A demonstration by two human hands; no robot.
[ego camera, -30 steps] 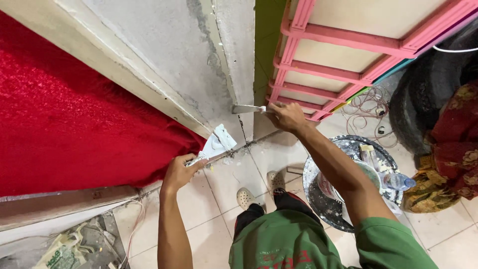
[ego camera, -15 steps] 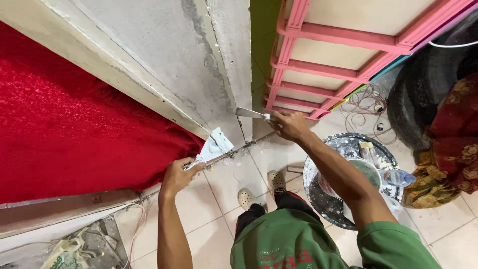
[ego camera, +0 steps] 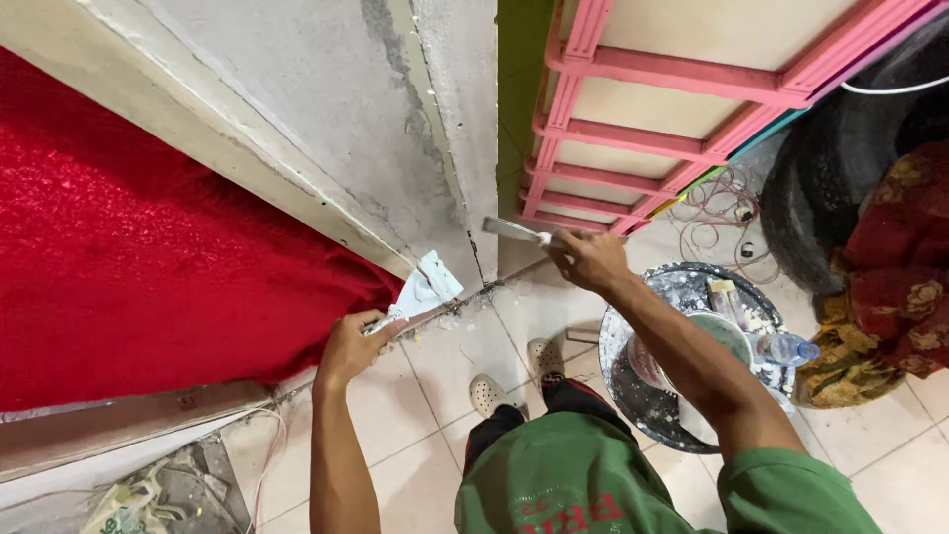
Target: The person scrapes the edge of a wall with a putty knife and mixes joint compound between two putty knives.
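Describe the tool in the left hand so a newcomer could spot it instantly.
Find the grey plastered wall beside the big red carpet. Where its base meets the tiled floor, the left hand holds a wide putty knife flat against the plaster. Its broad, white-smeared blade sets it apart from the narrower scraper in the right hand, higher at the wall's corner.

A red carpet (ego camera: 148, 287) is seen from nine to ten o'clock. A pink frame (ego camera: 643, 138) is set at one o'clock, with tangled wires (ego camera: 717, 203) just below it. A round basin (ego camera: 682, 297) is placed on the tile floor (ego camera: 435, 396) at four o'clock; a plastic bottle (ego camera: 786, 348) is laid across its rim. Flowered cloth (ego camera: 890, 287) is heaped at three o'clock. A crumpled bag (ego camera: 129, 504) is seen at seven o'clock.
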